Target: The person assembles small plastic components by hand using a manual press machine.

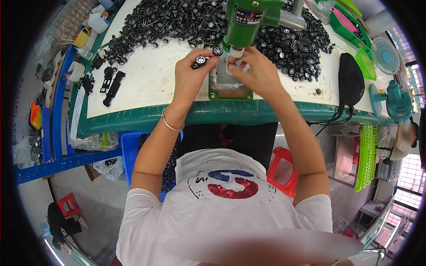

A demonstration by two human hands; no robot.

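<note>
A green hand press (245,33) stands on the table in front of me, its white-tipped ram (236,52) pointing down over a metal base (228,95). To the left of the ram, my left hand (188,76) is closed on small toy wheels: one black wheel with a silver hub (201,60) and a second wheel (217,51) at the fingertips. My right hand (262,75) is at the other side, thumb and finger pinched around a small black wheel (231,64) under the ram. The fingers partly hide that wheel.
Heaps of black wheels with axles (166,22) lie behind and right of the press. Black toy chassis (114,88) lie at the left. A black cap (350,82) and a green fan (396,99) are at the right. Below the table's edge stands a blue bin (128,153).
</note>
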